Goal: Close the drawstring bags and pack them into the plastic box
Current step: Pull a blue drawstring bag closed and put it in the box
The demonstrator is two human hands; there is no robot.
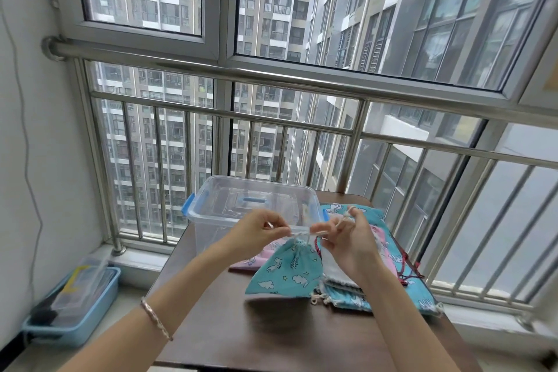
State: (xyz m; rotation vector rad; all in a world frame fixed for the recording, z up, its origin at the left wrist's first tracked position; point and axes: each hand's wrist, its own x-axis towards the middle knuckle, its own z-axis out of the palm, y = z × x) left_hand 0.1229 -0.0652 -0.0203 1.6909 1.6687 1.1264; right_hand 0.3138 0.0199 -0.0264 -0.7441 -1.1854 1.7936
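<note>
A small turquoise drawstring bag (283, 272) with white clouds hangs just above the brown table (271, 335), its mouth gathered tight. My left hand (256, 231) pinches the white cord on the bag's left side. My right hand (347, 238) pinches the cord on the right side, pulled the other way. A clear plastic box (211, 214) with blue latches stands open behind my hands, its lid lying inside or under it. More bags lie in a pile (377, 251) to the right, turquoise and pink ones, partly hidden by my right hand.
A steel railing (302, 118) and windows stand right behind the table. On the floor at the left sits a light blue tray (75, 320) holding clear containers. A thin cable (27, 160) runs down the left wall.
</note>
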